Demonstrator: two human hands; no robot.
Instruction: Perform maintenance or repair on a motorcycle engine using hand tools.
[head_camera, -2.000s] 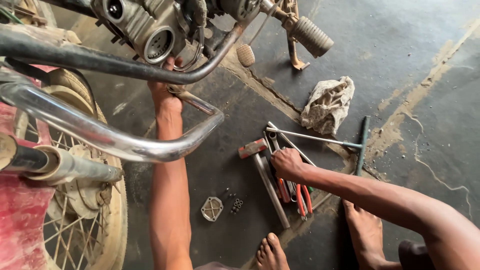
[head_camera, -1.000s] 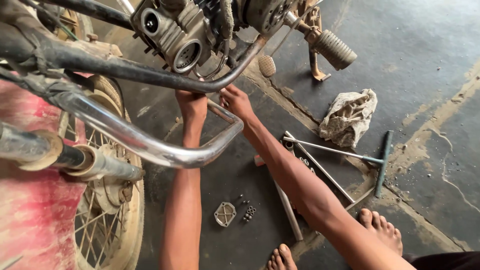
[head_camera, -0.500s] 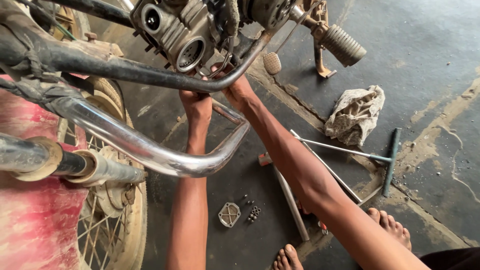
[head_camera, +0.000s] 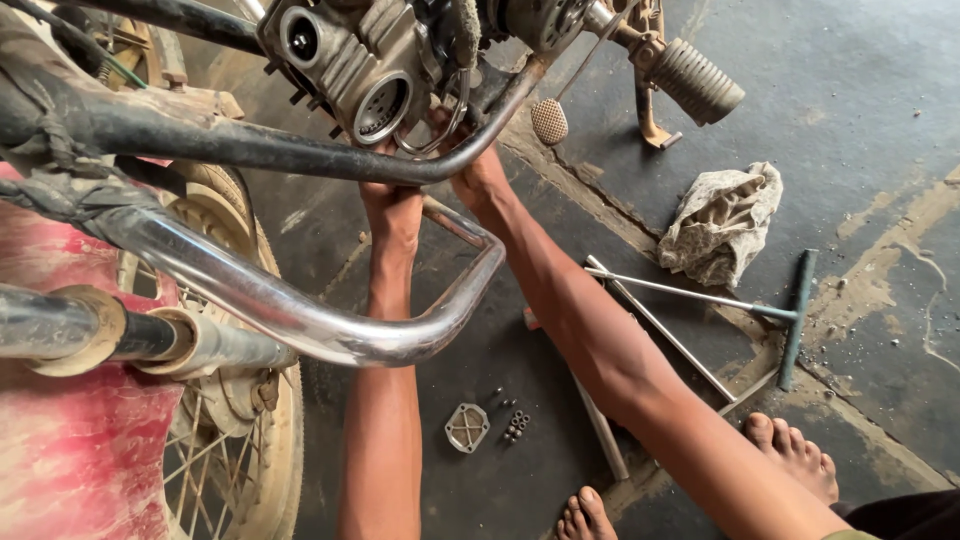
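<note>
Up under the motorcycle engine (head_camera: 375, 70), both hands reach to the underside of the cylinder head, just behind the dark frame tube (head_camera: 300, 150). The left hand (head_camera: 392, 205) and the right hand (head_camera: 478, 175) have their fingers hidden by that tube, so I cannot tell whether they grip anything. Judging by its look, the engine is heavy, rigid cast metal, greasy and likely slippery; its fins and bolt bosses would give the firmest hold. On the floor lie a small square cover (head_camera: 467, 427), loose nuts (head_camera: 513, 425), a T-handle wrench (head_camera: 720, 300) and a crumpled rag (head_camera: 722, 222).
</note>
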